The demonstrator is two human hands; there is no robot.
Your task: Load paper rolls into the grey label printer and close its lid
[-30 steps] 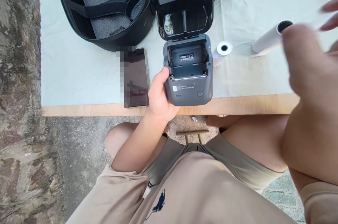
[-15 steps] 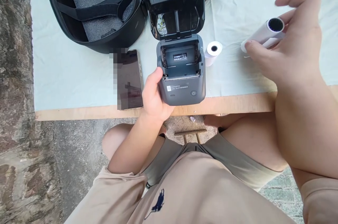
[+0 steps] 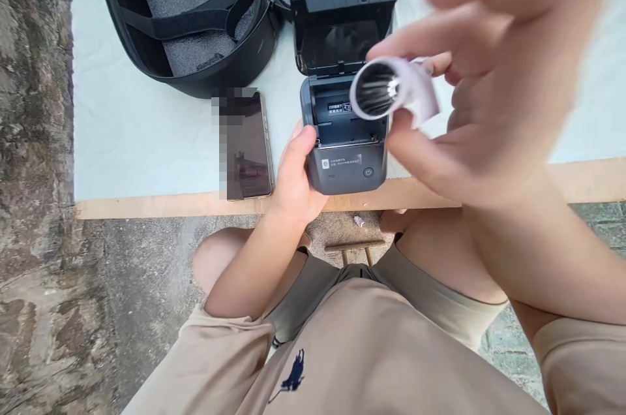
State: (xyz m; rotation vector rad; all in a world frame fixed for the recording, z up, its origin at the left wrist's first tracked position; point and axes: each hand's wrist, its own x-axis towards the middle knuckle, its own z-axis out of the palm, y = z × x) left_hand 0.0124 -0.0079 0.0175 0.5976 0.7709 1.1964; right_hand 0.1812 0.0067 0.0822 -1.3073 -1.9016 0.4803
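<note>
My left hand [image 3: 298,180] grips the lower left side of a dark grey label printer [image 3: 347,167], its thumb on the front edge. The printer's black lid [image 3: 342,10] is flipped up, and its paper bay shows inside. In front of the bay's right side, my right hand [image 3: 493,89] pinches a white paper roll [image 3: 420,95] between thumb and fingers. The roll's hollow dark core faces me, and a loose paper end hangs at its side. This hand is blurred by motion. It hides the table to the right of the printer.
A phone [image 3: 249,147] lies left of the printer on the pale cloth [image 3: 122,141]. Behind it stands an unzipped black case [image 3: 220,62] with grey foam and a strap. The table's wooden edge [image 3: 171,208] runs in front of me. A rough wall [image 3: 34,173] is at the left.
My right hand has brought the paper roll left from over the cloth to the printer. The second, smaller roll is now hidden from sight. My left hand still holds the printer.
</note>
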